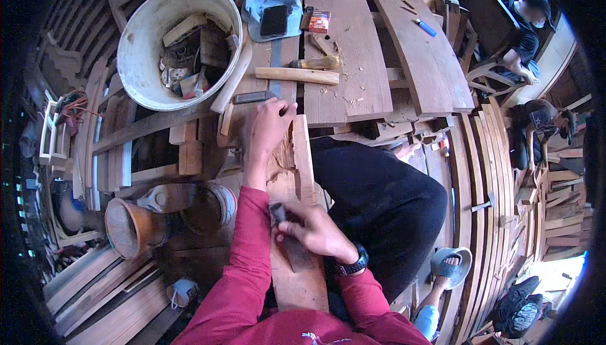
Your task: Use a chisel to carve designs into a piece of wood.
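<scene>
A long wooden board (300,288) runs away from my body, with a rough, chipped hollow (283,159) near its far end. My left hand (271,124) is at that far end, its fingers curled over the board. Just beyond the fingertips lies a dark grey bar-shaped piece (249,97). My right hand (309,228) is closed around a short dark tool (276,211) above the middle of the board. Motion blurs this hand a little, and its fingers hide most of the tool, so its kind does not show.
A mallet (315,63), a pale wooden stick (297,76) and a blue-handled tool (426,27) lie on the planks ahead. A white bucket of scraps (129,48) stands at the left. A phone (274,20) rests on a blue cap. Two people (521,39) are at the right.
</scene>
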